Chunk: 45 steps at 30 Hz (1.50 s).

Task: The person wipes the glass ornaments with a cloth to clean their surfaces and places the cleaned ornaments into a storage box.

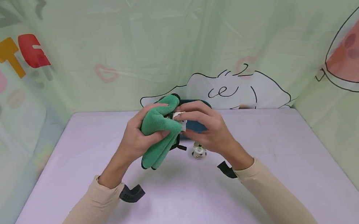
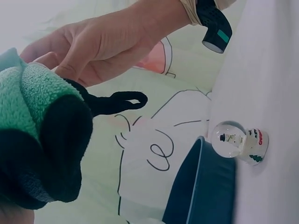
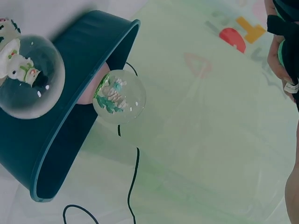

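My left hand (image 1: 139, 132) grips a folded, fuzzy green cloth (image 1: 155, 121) with black edging and a black loop (image 2: 126, 101). On the cloth's other side, my right hand (image 1: 208, 125) pinches a small white object (image 1: 180, 121) with its fingertips. This object is partly tucked into the fold, and I cannot tell what it is. Below the right hand, a snow globe (image 1: 199, 151) with a snowman inside and a white base stands on the table. The left wrist view shows the right hand (image 2: 100, 46) reaching to the cloth from above.
Behind the hands stands a dark blue basin (image 2: 219, 186). Inside it, a second snow globe (image 3: 124, 98) with a pink base leans near the rim. The lilac table (image 1: 183, 206) meets printed curtains (image 1: 171, 36) at the back and sides. Black camera mounts (image 1: 132, 193) hang from both sleeves.
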Each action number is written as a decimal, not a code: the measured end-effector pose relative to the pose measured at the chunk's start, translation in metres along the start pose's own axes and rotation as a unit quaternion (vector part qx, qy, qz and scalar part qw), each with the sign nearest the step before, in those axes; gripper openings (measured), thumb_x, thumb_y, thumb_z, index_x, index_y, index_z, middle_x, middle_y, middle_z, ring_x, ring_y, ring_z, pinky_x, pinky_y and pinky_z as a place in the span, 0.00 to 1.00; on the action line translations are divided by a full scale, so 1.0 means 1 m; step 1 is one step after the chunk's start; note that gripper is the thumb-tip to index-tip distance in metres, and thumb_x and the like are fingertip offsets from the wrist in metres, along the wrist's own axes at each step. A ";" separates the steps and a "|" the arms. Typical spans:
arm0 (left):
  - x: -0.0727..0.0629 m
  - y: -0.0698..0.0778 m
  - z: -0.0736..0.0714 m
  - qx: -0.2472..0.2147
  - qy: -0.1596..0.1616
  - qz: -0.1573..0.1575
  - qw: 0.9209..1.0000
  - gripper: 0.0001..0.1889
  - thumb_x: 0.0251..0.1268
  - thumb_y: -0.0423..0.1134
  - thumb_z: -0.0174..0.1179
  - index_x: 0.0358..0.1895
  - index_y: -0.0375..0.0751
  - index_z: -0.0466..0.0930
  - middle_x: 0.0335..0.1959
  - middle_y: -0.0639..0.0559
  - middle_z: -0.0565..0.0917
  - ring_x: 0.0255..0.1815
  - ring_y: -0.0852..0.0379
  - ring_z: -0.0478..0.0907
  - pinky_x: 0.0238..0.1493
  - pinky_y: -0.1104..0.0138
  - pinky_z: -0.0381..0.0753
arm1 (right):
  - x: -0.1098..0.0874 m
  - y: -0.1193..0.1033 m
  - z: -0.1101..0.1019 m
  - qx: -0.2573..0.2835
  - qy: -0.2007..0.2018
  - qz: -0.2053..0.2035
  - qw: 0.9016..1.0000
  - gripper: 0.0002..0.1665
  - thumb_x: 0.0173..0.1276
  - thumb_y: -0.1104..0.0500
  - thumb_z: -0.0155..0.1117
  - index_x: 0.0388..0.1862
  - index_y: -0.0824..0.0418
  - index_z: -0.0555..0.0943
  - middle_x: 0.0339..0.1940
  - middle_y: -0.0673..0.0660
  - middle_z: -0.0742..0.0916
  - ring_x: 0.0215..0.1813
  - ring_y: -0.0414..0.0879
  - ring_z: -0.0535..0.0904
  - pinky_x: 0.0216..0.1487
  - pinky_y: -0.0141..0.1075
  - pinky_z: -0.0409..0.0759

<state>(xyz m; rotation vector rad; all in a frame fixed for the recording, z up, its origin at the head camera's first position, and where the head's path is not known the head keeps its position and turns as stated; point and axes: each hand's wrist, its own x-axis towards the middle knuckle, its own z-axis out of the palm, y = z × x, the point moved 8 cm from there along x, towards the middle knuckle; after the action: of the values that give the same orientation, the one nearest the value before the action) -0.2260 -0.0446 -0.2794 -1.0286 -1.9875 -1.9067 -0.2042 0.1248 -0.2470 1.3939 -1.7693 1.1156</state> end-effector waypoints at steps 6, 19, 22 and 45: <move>0.001 -0.001 0.000 -0.003 0.000 -0.010 1.000 0.30 0.59 0.31 0.70 0.67 0.44 0.75 0.57 0.50 0.82 0.54 0.48 0.80 0.57 0.57 0.80 | -0.002 0.002 -0.003 0.005 0.005 0.004 1.000 0.11 0.64 0.70 0.68 0.46 0.66 0.84 0.51 0.65 0.84 0.57 0.53 0.81 0.58 0.36 0.80; 0.002 0.001 0.006 -0.001 -0.032 -0.018 0.999 0.31 0.61 0.31 0.70 0.69 0.45 0.74 0.62 0.51 0.79 0.57 0.49 0.79 0.60 0.58 0.78 | -0.004 0.008 -0.008 0.024 0.014 0.024 0.999 0.17 0.67 0.56 0.73 0.48 0.68 0.85 0.50 0.65 0.85 0.55 0.51 0.82 0.59 0.39 0.80; 0.002 0.002 0.008 0.007 -0.039 0.009 0.999 0.31 0.61 0.31 0.71 0.68 0.43 0.73 0.63 0.51 0.78 0.61 0.49 0.77 0.63 0.56 0.76 | -0.006 0.013 -0.007 0.069 0.005 0.055 0.996 0.20 0.66 0.57 0.74 0.50 0.69 0.84 0.51 0.65 0.84 0.57 0.51 0.81 0.61 0.41 0.80; 0.001 0.003 0.006 0.049 -0.061 0.038 0.996 0.34 0.56 0.28 0.71 0.69 0.43 0.72 0.64 0.50 0.76 0.61 0.49 0.74 0.62 0.57 0.73 | -0.018 0.034 -0.004 0.217 0.022 0.242 0.946 0.28 0.55 0.75 0.76 0.56 0.74 0.81 0.47 0.57 0.86 0.44 0.51 0.83 0.46 0.40 0.87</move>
<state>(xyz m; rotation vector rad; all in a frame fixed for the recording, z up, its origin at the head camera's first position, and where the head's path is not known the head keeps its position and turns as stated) -0.2226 -0.0389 -0.2775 -1.2014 -2.0527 -1.7287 -0.2330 0.1398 -0.2691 1.1739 -1.9694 1.8737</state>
